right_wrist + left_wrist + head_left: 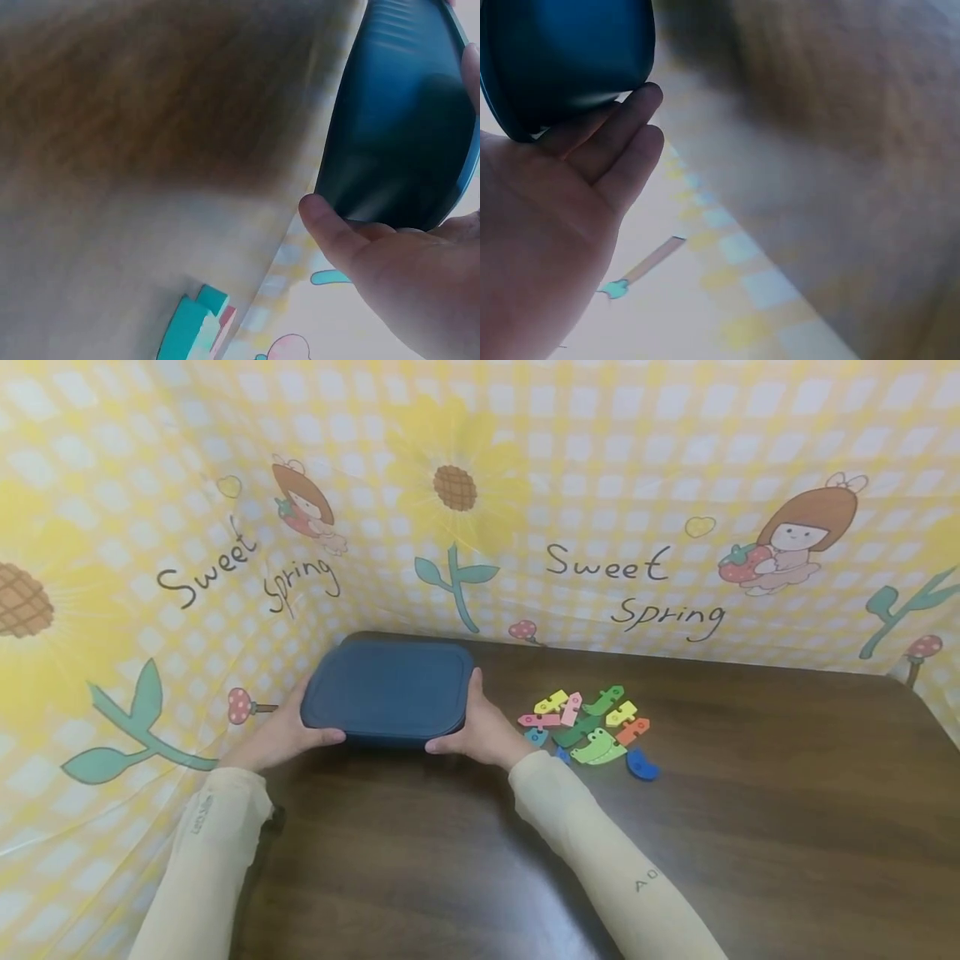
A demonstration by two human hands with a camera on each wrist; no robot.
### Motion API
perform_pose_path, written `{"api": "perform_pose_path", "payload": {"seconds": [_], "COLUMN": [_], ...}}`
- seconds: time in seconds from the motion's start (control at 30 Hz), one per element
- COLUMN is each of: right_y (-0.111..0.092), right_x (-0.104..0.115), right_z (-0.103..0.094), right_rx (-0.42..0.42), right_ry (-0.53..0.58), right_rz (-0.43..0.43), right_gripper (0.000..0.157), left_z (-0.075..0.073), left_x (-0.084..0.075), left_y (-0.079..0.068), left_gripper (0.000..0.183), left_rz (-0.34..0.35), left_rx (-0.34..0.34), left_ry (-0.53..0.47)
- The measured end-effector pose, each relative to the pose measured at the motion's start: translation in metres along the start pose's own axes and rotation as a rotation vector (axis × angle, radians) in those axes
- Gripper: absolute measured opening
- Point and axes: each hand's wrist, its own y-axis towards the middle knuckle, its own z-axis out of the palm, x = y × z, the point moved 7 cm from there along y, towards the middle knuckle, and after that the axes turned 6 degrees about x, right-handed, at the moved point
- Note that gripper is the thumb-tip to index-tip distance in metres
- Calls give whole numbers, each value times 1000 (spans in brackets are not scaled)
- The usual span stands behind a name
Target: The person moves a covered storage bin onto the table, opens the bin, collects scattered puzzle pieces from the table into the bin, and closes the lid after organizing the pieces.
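Note:
A dark blue lidded box (386,689) with rounded corners is held between both hands at the far left of the table. My left hand (296,727) grips its left end, thumb on the front side; in the left wrist view the fingers (630,150) lie along the box wall (577,60). At the opposite end my right hand (487,722) grips the box, its thumb also at the front. Fingers of the right hand (405,262) reach under the box edge in the right wrist view. Whether the box touches the table cannot be told.
Right of the box lies a cluster of colourful puzzle pieces, among them a green crocodile head (598,747) and a blue curved piece (642,766). The brown wooden table (750,827) is bordered at the back and left by a yellow checked curtain (600,460).

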Motion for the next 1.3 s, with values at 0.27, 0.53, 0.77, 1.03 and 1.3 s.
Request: {"api": "perform_pose_path", "payload": {"seconds": [0.27,0.53,0.77,1.03,1.3], "right_y": [-6,-16,-27,-43,-63], "right_x": [0,5,3,-2,-14], "right_z": [-7,-17,-28,-44,-64], "right_rx": [-44,-101,-146,-204,-277], "right_ry": [1,29,43,77,72], "right_rz": [20,-17,-16,-51,-91], "right_gripper": [144,148,147,146,142], "left_z": [-6,-9,-6,5,17], "left_x": [-19,-38,-55,-76,-93], "left_y": [-5,-13,-11,-10,-10], "left_gripper": [130,130,130,130,130], "left_rz": [13,15,65,84,90], "left_rx": [-20,-52,-81,-114,-117], "left_ry": [25,28,-27,-42,-73]}}
